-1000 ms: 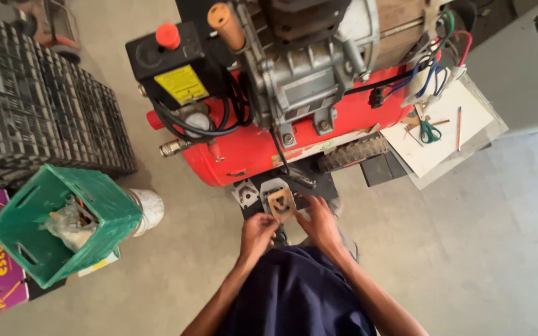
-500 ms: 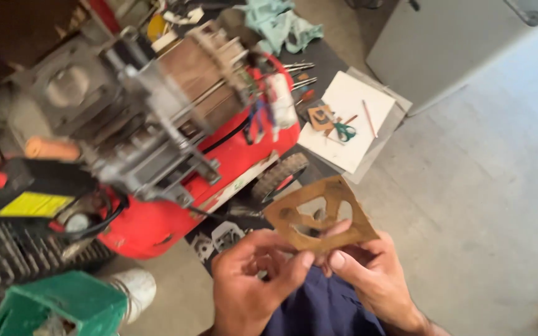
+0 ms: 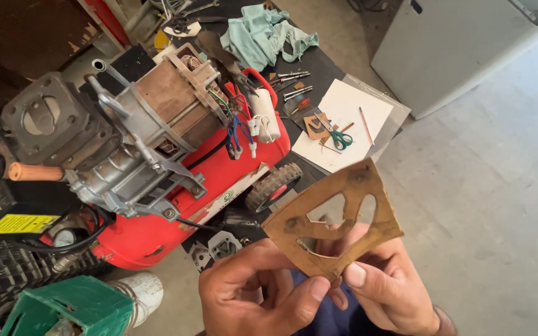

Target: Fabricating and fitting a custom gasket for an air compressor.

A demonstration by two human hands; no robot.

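**Gasket held up before the compressor**

Presently, I read the scene from the left edge. A green plastic crate sits at the lower left, with a white container just beside it and a black ribbed mat behind. Above these lies the red compressor tank, carrying a grey motor and pump assembly with loose coloured wires hanging at its end. A small black wheel stands at the tank's near side.

At centre, my left hand and right hand are close together, both pinched on a brown cut-out gasket, thumbs on its lower corner. The gasket is raised, tilted, and it hides part of the floor and my right fingers behind it.

Further right, a white sheet on a dark mat bears green-handled scissors and a pencil. A pale green cloth lies above. A grey cabinet stands at the far right.
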